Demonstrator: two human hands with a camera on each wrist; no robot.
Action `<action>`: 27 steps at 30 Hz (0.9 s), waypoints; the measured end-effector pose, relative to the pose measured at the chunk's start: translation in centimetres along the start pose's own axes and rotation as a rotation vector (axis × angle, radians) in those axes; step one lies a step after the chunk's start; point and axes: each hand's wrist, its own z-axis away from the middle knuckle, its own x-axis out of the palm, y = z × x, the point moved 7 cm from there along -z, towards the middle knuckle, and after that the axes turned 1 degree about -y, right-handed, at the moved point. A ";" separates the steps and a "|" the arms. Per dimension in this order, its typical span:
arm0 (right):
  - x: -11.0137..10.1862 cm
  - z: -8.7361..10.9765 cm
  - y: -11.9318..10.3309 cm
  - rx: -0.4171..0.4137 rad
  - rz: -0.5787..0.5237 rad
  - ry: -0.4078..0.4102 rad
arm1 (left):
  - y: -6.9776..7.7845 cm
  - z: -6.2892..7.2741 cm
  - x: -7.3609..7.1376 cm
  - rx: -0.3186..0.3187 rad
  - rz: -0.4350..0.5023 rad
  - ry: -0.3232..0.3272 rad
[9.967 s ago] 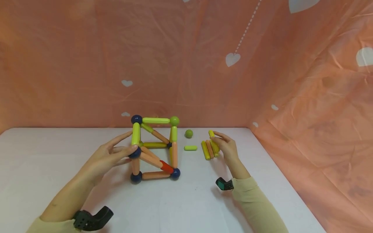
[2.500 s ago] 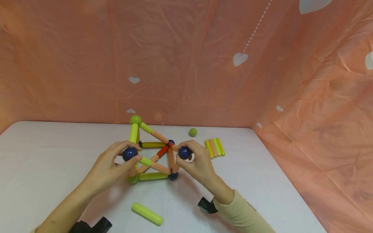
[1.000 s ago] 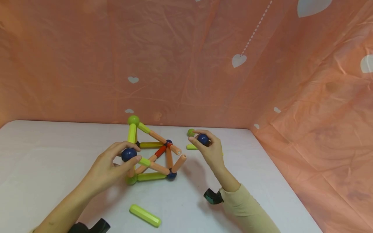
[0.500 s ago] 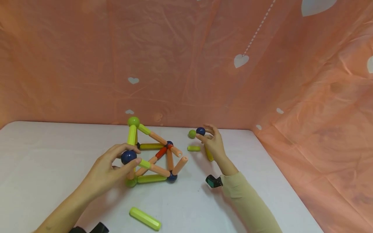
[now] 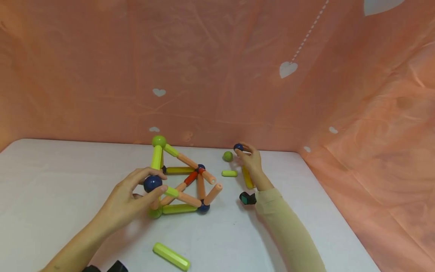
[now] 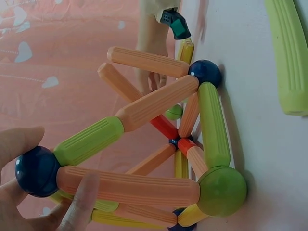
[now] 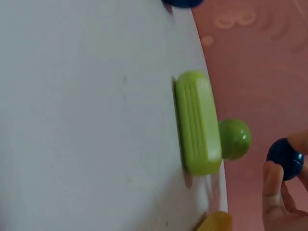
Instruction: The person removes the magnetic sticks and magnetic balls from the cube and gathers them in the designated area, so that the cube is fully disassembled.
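Head view: right grip (image 5: 251, 158) outstretched forward, pinched round blue ball (image 5: 238, 147)

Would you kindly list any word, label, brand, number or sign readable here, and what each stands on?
There is no readable text.
The rods and balls show no lettering.
The orange backdrop bears white hearts, no words.
Any marking on the black wrist devices is too small to read.

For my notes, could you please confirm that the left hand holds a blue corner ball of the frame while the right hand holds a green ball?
Not quite: the right hand holds a blue ball, not a green one, as the right wrist view shows. The left hand does hold a blue corner ball of the frame.
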 end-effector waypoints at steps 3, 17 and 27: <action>-0.2 -0.7 0.4 0.018 0.043 0.019 | 0.1 0.1 0.1 0.004 0.016 0.003; -0.2 -2.3 1.5 0.029 0.268 0.036 | 0.2 0.2 0.4 -0.011 0.043 0.001; 0.0 -2.4 2.0 0.053 0.247 0.006 | 0.1 0.2 0.1 -0.018 0.040 0.011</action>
